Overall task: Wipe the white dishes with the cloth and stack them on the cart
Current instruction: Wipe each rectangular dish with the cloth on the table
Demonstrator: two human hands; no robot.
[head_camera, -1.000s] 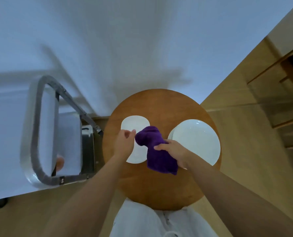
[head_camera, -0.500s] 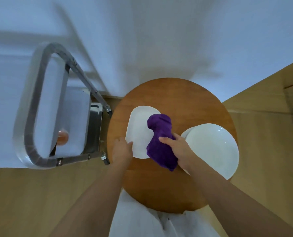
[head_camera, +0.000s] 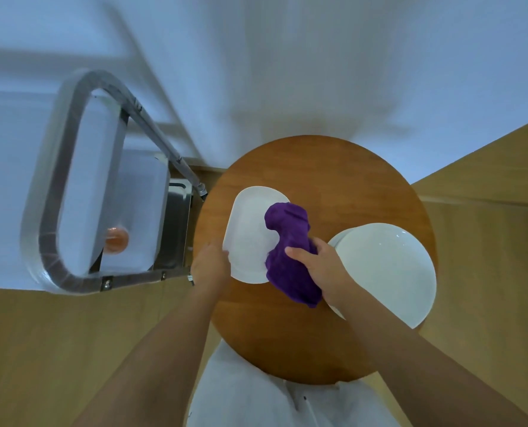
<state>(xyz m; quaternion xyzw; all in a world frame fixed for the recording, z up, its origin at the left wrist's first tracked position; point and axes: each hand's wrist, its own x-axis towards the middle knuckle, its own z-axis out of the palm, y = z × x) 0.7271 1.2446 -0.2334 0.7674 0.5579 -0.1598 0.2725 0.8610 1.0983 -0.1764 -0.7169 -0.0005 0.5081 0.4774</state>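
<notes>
While I look straight down, no brand, label or writing that I can read shows on anything before me. My left hand holds the near left rim of a white dish, its fingers curled about the edge, though the tips are hidden under the rim. My right hand grips a purple cloth, thumb and fingers bunched round its middle, so that one end lies on the right part of the dish and the other end hangs down past my palm. The dish looks raised and tilted above the tabletop; I cannot tell whether any part of it touches the wood. Just beside my right wrist, at the right edge of the tabletop, sits a stack of white plates, the top one broad and glossy with another rim showing beneath it on the left. The tabletop is round, of warm brown wood. To its left stands the cart, a steel frame with a rounded tubular handle and a pale tray inside; a small orange round thing lies within it, too blurred to name. Light wooden floor runs beneath, and a plain white wall fills the top. White clothing shows at the bottom.
</notes>
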